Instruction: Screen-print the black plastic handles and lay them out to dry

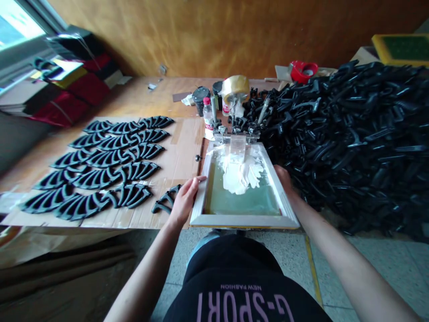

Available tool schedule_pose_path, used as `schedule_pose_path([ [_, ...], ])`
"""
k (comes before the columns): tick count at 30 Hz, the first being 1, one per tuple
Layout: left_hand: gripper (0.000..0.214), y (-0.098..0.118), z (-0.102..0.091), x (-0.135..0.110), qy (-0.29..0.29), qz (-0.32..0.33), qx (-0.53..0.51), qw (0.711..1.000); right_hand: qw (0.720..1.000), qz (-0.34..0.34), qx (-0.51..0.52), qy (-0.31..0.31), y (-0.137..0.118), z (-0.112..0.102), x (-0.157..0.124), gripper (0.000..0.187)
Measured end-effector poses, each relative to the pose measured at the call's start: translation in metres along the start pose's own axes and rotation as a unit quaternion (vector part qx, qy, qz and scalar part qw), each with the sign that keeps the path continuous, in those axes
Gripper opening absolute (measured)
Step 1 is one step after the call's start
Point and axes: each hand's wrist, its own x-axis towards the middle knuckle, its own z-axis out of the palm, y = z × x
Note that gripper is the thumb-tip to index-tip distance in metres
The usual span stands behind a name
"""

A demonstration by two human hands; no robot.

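Observation:
Both my hands hold the long sides of a wooden screen-printing frame (244,219), which has a green mesh (243,201) with a thick puddle of white ink (239,172) on it. My left hand (185,201) grips the near left side, next to a loose black plastic part (166,200). My right hand (283,179) grips the right side, beside a large heap of black plastic parts (345,134). Metal hinge clamps (236,132) fix the frame's far end. Rows of similar black parts lie on a cardboard sheet (181,152) to my left.
Behind the clamps stand a plastic bottle (208,118), dark jars (200,99) and a tape roll (235,88) on a wooden table (150,96). A red dispenser (303,70) sits further back. Stacked red and black goods (70,85) lie by the window. Tiled floor lies below.

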Motion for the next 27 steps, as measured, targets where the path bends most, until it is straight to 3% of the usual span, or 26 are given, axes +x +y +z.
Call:
schedule_pose_path([
  [2,0.066,-0.040,0.000,-0.002,-0.018,-0.057,-0.003,0.998,0.999,0.019,-0.011,0.050,-0.002,-0.008,0.022,0.036],
  [4,0.078,-0.072,0.002,0.004,-0.023,-0.085,0.006,0.996,0.997,-0.022,-0.017,0.072,-0.023,-0.007,0.044,0.045],
  [6,0.077,-0.093,0.004,0.012,-0.012,-0.087,0.051,0.995,0.994,-0.095,-0.027,0.037,-0.054,0.001,0.060,0.053],
  [7,0.074,-0.099,0.005,0.016,-0.008,-0.084,0.078,0.993,0.991,-0.127,-0.034,-0.004,-0.070,0.006,0.064,0.046],
  [10,0.065,-0.105,0.003,0.022,-0.007,-0.075,0.128,0.989,0.974,-0.181,-0.054,-0.126,-0.097,0.021,0.049,0.009],
  [15,0.060,-0.110,0.001,0.022,-0.005,-0.067,0.147,0.987,0.924,-0.341,-0.026,-0.172,-0.086,0.009,-0.008,0.016],
  [18,0.062,-0.113,0.000,0.022,-0.011,-0.075,0.155,0.985,0.896,-0.392,0.000,-0.208,-0.081,-0.005,-0.013,0.012],
  [20,0.063,-0.114,-0.001,0.022,-0.016,-0.080,0.147,0.986,0.909,-0.367,0.003,-0.196,-0.084,-0.005,-0.009,0.010],
  [23,0.066,-0.113,-0.002,0.023,-0.030,-0.090,0.127,0.987,0.931,-0.344,-0.010,-0.122,-0.088,0.006,-0.013,0.015],
  [25,0.068,-0.112,-0.002,0.023,-0.033,-0.098,0.112,0.988,0.923,-0.371,-0.005,-0.105,-0.088,0.011,-0.025,0.020],
  [27,0.068,-0.110,-0.002,0.022,-0.031,-0.103,0.096,0.989,0.912,-0.389,0.013,-0.128,-0.085,0.011,-0.034,0.020],
])
